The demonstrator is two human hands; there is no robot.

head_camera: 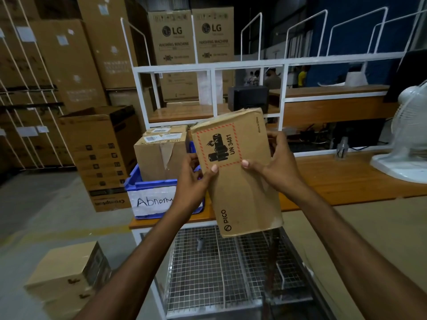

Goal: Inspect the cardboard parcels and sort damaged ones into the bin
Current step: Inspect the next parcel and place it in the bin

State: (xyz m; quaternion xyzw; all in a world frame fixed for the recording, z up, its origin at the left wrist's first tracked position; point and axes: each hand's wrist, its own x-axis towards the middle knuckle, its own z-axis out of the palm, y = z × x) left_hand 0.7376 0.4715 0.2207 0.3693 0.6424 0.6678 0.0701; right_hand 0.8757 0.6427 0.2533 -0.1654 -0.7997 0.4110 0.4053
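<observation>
Grey floor (46, 204), white rack (286, 63), blue wall (346, 31), perhaps tarpaulin.

Brown parcel (240, 181) with red-dashed black label; blue bin (138, 183).

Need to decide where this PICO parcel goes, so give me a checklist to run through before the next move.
1. Grip: the left hand and right hand both hold the PICO parcel by its sides: ok.
2. Parcel's top edge: crumpled and lifted: not ok.
3. Parcel's lower right corner: scuffed: not ok.
4. Parcel's far face: hidden: cannot tell.
5. Blue bin with a handwritten label, close beside the left hand: ok.
6. Room in the bin: a taped box already stands in it: cannot tell.
</observation>
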